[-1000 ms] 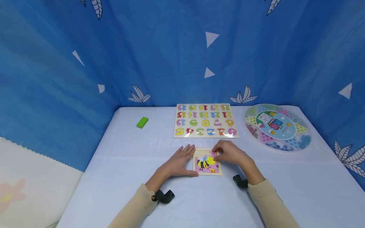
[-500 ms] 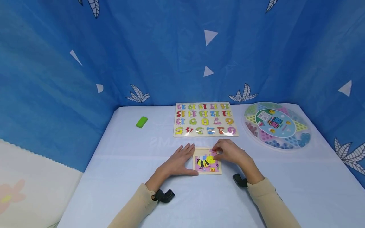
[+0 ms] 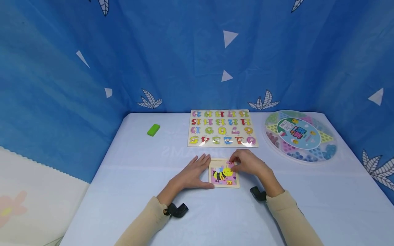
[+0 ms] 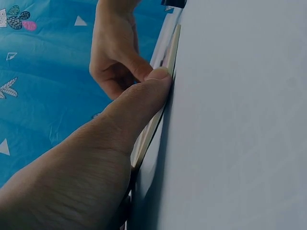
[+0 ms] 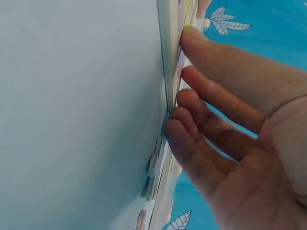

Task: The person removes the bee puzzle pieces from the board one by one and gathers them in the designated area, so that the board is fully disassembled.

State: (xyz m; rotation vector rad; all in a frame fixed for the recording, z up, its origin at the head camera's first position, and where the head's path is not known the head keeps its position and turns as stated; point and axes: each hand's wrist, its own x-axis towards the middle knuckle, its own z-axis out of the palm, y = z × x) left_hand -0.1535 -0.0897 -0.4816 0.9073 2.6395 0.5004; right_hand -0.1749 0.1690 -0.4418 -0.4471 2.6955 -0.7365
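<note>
lower centre, bee puzzle [image 3: 222, 175] | left hand [image 3: 191, 176]: fingers spread, thumb on its edge | right hand [image 3: 248, 163]: fingertips touching its upper right, cannot tell if pinching

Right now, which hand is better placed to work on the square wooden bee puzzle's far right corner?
Probably the right hand: its fingers are at that corner, while the left hand spans the left side of the puzzle.
</note>
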